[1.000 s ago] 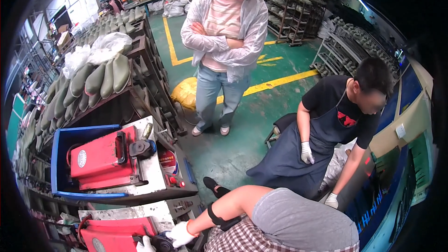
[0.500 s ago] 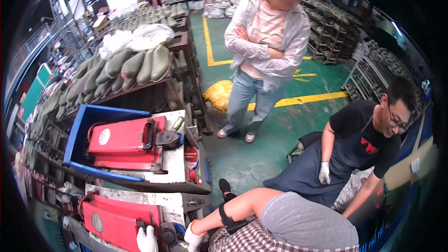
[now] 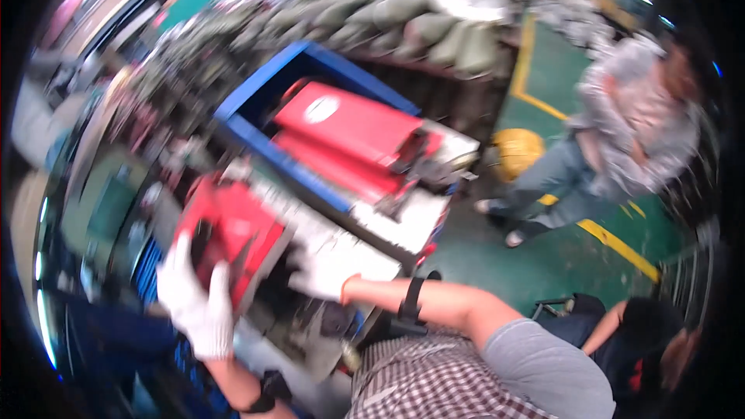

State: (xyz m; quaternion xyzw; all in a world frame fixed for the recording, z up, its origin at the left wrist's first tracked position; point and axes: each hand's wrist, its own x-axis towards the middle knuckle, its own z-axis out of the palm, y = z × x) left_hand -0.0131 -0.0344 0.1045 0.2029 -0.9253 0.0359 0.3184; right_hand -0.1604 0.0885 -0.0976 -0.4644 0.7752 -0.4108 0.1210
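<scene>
Blurrily, at about eight o'clock, your white-gloved left hand (image 3: 198,299) reaches the black handle (image 3: 203,239) of a tilted red machine cover (image 3: 247,221), itself between eight and nine. Thumb and forefinger stand apart; you cannot tell whether the fingers grip. At seven, your gloved right hand (image 3: 320,273) is beside that cover, its fingers too smeared to read. Toward eleven sits a second red cover (image 3: 349,126) inside a blue frame (image 3: 281,164). Around twelve, green boot shapes (image 3: 403,27) blur together. At four, a co-worker (image 3: 613,334) is mostly in shadow.
</scene>
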